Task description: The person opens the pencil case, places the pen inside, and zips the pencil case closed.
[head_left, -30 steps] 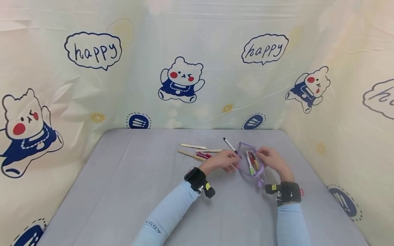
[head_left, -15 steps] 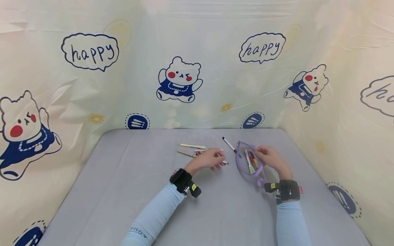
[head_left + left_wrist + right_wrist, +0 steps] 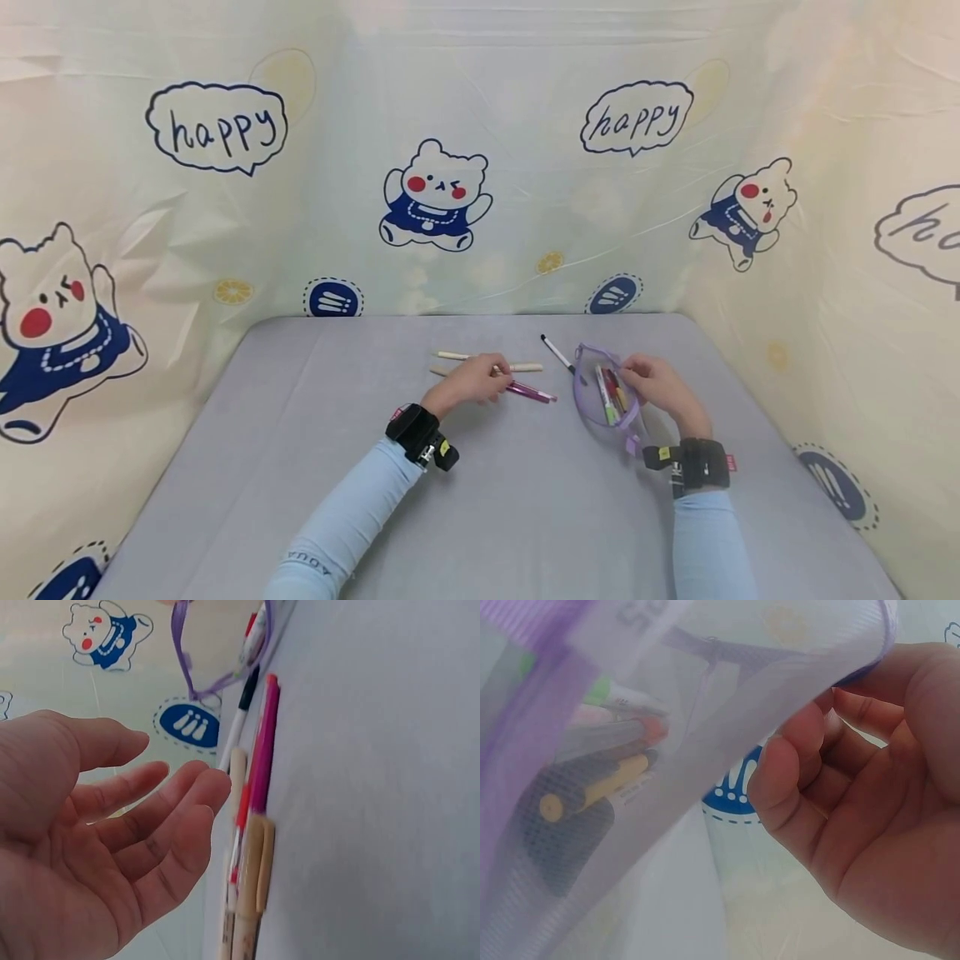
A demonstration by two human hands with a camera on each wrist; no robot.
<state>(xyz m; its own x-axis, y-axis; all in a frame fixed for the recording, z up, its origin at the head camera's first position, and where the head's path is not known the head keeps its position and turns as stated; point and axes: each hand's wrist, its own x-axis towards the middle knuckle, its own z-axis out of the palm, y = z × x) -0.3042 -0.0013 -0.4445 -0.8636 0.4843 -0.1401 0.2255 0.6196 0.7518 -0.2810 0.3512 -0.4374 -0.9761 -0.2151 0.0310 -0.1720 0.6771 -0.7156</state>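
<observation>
A purple-edged see-through mesh pencil pouch point(image 3: 577, 398) stands open-mouthed at the table's right, several pens point(image 3: 606, 396) inside. My right hand point(image 3: 663, 390) pinches its right edge between thumb and fingers; in the right wrist view the hand point(image 3: 870, 787) grips the rim above the see-through mesh point(image 3: 727, 750). Over the loose pens hovers my left hand point(image 3: 472, 381), holding nothing. Its fingers are loosely bent and apart in the left wrist view. Beside it lie a magenta pen point(image 3: 262, 761) and a beige capped pen point(image 3: 253, 862). Part of the pen pile is hidden beneath the left hand.
A white pen with a black cap point(image 3: 556, 351) lies slantwise against the pouch's left side. Light beige pens point(image 3: 452, 356) lie farther back. The grey tabletop point(image 3: 300, 392) meets a patterned curtain point(image 3: 525, 208) at the back and sides.
My left hand has drawn away from the pouch and moved left over the loose pens, uncovering the magenta pens' right ends. The right hand and pouch stay nearly where they were.
</observation>
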